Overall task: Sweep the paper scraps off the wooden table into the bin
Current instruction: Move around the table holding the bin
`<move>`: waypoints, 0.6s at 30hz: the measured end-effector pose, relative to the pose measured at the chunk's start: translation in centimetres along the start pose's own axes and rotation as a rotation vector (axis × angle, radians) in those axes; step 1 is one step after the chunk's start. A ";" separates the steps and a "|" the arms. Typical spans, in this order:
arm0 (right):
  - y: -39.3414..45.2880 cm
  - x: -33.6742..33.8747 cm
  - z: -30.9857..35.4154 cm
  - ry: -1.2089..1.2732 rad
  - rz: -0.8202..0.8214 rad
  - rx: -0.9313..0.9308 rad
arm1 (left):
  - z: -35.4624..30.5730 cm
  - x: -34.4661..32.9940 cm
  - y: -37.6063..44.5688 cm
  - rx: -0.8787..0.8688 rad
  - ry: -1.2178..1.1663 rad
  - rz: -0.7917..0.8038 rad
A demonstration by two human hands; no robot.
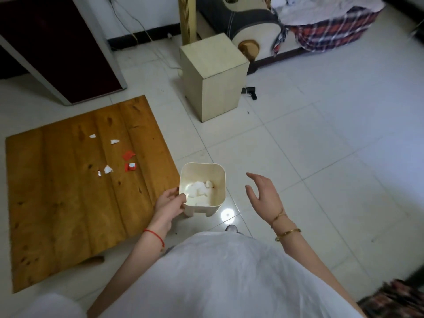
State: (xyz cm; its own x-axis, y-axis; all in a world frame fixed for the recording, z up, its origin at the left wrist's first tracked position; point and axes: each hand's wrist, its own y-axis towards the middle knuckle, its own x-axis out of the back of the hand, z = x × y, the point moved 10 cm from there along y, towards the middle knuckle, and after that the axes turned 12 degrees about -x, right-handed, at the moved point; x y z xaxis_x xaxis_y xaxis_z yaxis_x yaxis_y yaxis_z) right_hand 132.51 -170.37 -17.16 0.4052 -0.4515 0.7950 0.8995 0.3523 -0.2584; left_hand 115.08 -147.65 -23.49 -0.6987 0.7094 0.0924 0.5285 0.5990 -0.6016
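Observation:
A low wooden table (57,203) lies at the left. Several paper scraps sit near its middle: white scraps (114,141) and red scraps (128,154). A small cream bin (218,180) with white paper inside is just off the table's right edge, above the tiled floor. My left hand (169,203) grips the bin's near left rim. My right hand (263,193) hovers to the right of the bin, fingers spread, holding nothing.
A tall cream wooden box (213,76) stands on the floor beyond the bin. A dark cabinet (57,47) is at the back left. A sofa with plaid cloth (332,28) is at the back right. White floor tiles (332,145) stretch to the right.

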 end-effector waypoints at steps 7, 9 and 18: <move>8.5 5.0 -1.7 -0.036 0.052 0.106 | -3.4 -8.1 1.9 0.025 -0.169 -0.059; 10.9 5.3 -1.4 -0.036 0.076 0.131 | -4.4 -9.1 2.8 0.024 -0.183 -0.099; 23.8 3.1 4.3 -0.090 0.216 0.307 | -7.6 -10.7 11.0 0.040 -0.259 -0.255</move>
State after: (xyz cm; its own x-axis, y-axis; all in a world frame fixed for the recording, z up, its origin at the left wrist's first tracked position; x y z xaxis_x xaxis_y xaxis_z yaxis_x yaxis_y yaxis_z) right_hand 154.45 -159.90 -18.46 0.5518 -0.2715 0.7885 0.6988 0.6666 -0.2595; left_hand 132.01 -145.82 -25.12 -0.9072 0.4185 0.0428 0.3058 0.7259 -0.6161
